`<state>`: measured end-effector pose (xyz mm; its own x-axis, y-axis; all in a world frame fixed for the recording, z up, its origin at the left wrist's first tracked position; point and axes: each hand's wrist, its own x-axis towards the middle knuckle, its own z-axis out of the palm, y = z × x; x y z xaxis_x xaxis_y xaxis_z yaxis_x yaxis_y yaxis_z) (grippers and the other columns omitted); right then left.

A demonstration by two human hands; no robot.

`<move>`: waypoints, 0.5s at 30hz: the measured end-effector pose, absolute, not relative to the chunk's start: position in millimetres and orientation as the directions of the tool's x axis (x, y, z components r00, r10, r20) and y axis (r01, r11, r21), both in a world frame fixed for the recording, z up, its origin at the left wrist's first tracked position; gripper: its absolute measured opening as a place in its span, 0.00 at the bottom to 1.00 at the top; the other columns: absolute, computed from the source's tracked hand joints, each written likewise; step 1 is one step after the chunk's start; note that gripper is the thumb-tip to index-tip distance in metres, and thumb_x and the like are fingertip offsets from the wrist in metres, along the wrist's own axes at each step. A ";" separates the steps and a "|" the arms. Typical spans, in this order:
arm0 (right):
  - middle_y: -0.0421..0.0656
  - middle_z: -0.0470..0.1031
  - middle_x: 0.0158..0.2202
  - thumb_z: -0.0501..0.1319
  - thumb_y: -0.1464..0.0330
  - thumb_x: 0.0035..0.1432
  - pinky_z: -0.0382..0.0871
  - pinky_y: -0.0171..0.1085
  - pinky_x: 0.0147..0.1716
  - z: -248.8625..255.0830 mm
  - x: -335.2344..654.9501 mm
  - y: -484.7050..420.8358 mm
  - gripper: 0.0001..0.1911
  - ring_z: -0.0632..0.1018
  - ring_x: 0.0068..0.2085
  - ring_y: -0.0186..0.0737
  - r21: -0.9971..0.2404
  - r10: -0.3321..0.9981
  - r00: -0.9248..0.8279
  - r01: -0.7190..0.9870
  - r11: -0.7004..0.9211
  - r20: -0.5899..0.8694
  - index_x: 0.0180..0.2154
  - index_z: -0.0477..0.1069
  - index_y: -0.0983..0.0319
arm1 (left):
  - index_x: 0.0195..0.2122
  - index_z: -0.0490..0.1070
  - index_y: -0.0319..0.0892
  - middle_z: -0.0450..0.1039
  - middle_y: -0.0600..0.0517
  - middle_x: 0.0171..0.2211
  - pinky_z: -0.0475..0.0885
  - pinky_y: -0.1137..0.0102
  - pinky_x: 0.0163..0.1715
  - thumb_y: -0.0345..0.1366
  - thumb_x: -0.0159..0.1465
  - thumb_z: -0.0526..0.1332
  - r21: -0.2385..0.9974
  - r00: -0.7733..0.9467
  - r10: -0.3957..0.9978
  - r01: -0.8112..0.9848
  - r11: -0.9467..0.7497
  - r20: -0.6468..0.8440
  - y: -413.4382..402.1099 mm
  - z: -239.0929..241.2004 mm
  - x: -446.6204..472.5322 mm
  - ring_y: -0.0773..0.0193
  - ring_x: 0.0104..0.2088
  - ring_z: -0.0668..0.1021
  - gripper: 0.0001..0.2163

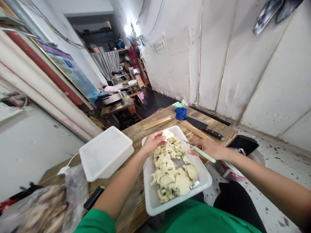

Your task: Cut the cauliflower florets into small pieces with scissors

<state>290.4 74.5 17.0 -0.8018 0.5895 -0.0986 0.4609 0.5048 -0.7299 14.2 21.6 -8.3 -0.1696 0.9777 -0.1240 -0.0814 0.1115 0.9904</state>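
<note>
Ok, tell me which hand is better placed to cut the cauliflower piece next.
Right, most likely. The right hand holds the green-handled knife, its blade pointing toward the cauliflower piece. The left hand is busy holding that piece at the far end of the cauliflower tray.

Left hand (153, 143) in a pinch grip, left forearm (127, 176) slanting up from lower left. Right hand (207, 149) curled in a grip, right forearm (262, 178) reaching in from lower right. Hands near each other, apart; forearms bare.
</note>
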 end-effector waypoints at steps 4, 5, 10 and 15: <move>0.45 0.76 0.30 0.60 0.46 0.52 0.63 0.33 0.28 21.4 277.1 65.9 0.25 0.74 0.31 0.41 -0.664 0.600 -0.786 0.528 0.530 -0.146 0.34 0.76 0.62 | 0.38 0.76 0.35 0.76 0.49 0.31 0.73 0.69 0.35 0.44 0.42 0.74 0.989 -0.226 0.967 -0.114 0.093 -0.117 17.2 -3.9 17.7 0.67 0.30 0.76 0.24; 0.44 0.76 0.30 0.60 0.46 0.51 0.63 0.33 0.28 22.2 274.5 65.1 0.25 0.74 0.31 0.41 -0.660 0.604 -0.784 0.530 0.532 -0.143 0.34 0.76 0.61 | 0.38 0.76 0.35 0.77 0.49 0.31 0.73 0.69 0.34 0.44 0.43 0.73 0.991 -0.216 0.970 -0.093 0.091 -0.110 16.6 -2.1 17.8 0.68 0.30 0.75 0.24; 0.42 0.74 0.26 0.59 0.45 0.51 0.61 0.32 0.26 22.0 270.9 66.8 0.26 0.72 0.28 0.38 -0.639 0.605 -0.787 0.528 0.559 -0.121 0.32 0.76 0.62 | 0.41 0.77 0.36 0.76 0.50 0.31 0.70 0.72 0.31 0.46 0.46 0.72 0.993 -0.181 0.977 0.003 0.114 -0.112 15.0 5.4 10.2 0.71 0.27 0.73 0.24; 0.41 0.71 0.24 0.58 0.45 0.52 0.59 0.31 0.24 23.2 273.2 68.4 0.27 0.69 0.27 0.36 -0.679 0.554 -0.824 0.475 0.560 -0.119 0.31 0.77 0.63 | 0.39 0.77 0.35 0.74 0.52 0.28 0.71 0.71 0.30 0.48 0.45 0.72 0.991 -0.187 0.973 -0.015 0.133 -0.133 13.8 8.2 5.8 0.71 0.26 0.73 0.25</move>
<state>273.2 68.4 23.2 -0.8242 0.5536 -0.1192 0.4745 0.5603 -0.6789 5.8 13.8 8.2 -0.1872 0.9732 -0.1333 -0.0154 0.1328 0.9910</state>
